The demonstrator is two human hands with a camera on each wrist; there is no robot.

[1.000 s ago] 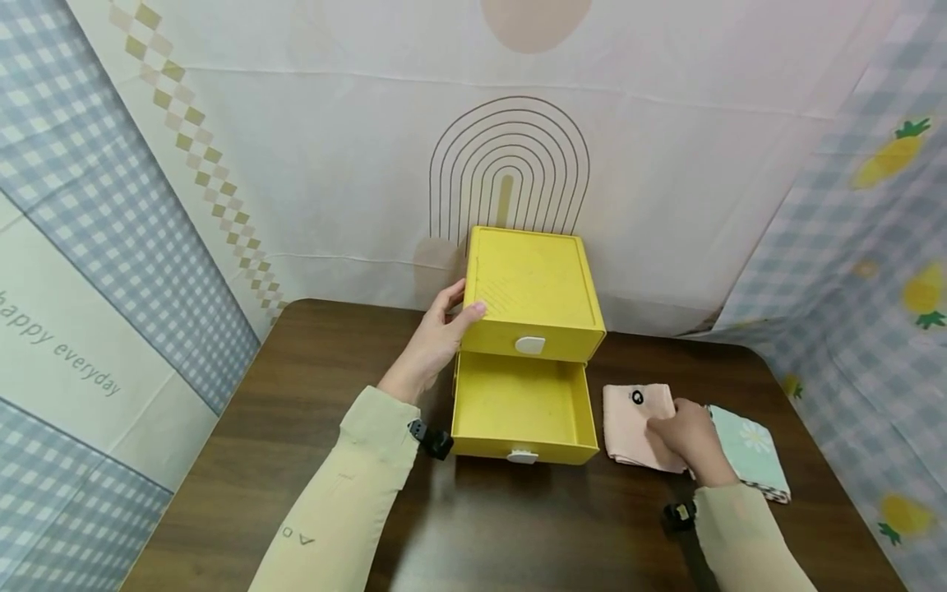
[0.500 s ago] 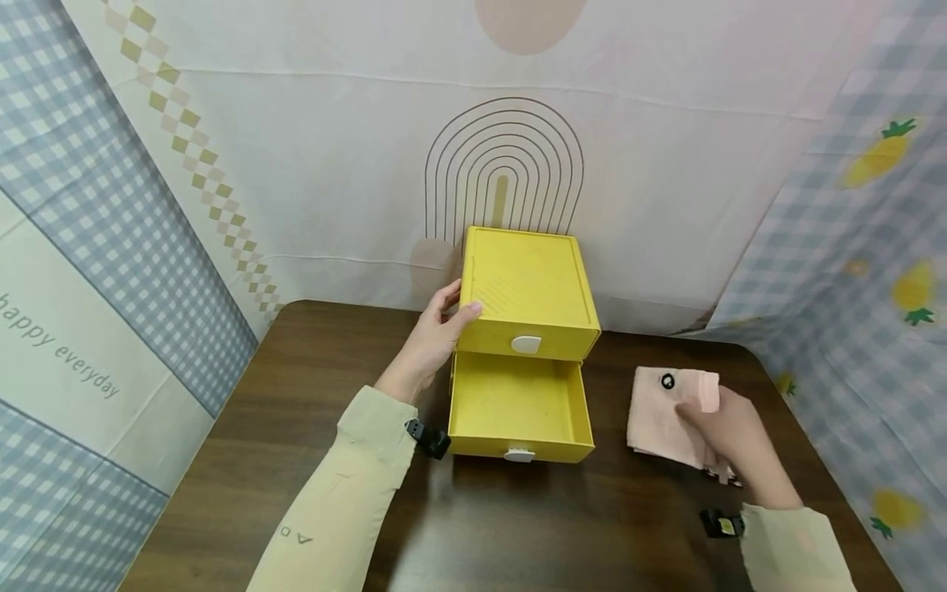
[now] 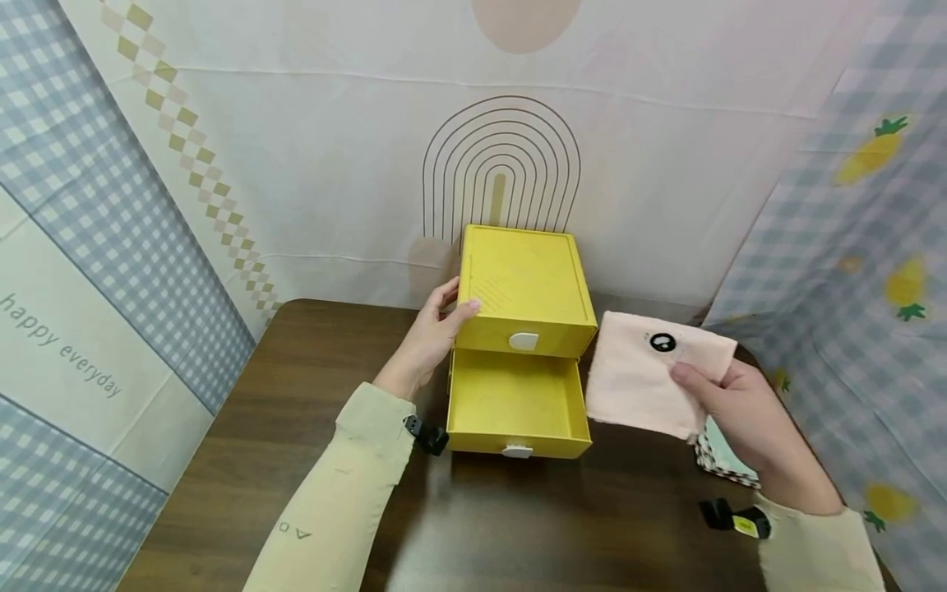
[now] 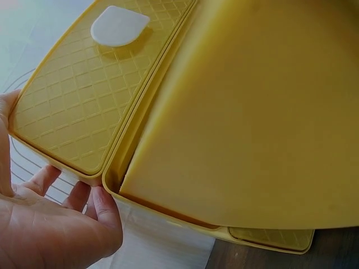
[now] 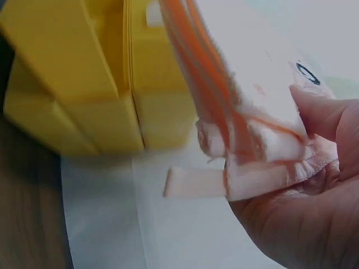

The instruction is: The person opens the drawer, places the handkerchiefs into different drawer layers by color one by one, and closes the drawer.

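Note:
A yellow two-drawer cabinet (image 3: pixel 525 275) stands near the back of the table, its upper drawer closed and its lower drawer (image 3: pixel 518 403) pulled out, with nothing seen inside. My left hand (image 3: pixel 425 341) holds the cabinet's left side, thumb over the top edge and fingers along the side wall. In the left wrist view those fingers (image 4: pixel 73 193) touch that wall. My right hand (image 3: pixel 755 411) pinches a folded pink towel (image 3: pixel 644 378) by its right part, raised right of the lower drawer. Its layered edge and a small tag (image 5: pixel 193 183) show in the right wrist view.
A folded mint-green towel (image 3: pixel 725 452) with a checked edge lies on the brown table (image 3: pixel 325 345), partly hidden behind my right hand and the pink towel. A pale printed cloth (image 3: pixel 333 164) hangs behind the table, and checked cloth (image 3: pixel 851 288) hangs at the right.
My right hand has picked the pink towel up off the table, first shifting it right, then lifting it toward the cabinet. My left hand stays on the cabinet.

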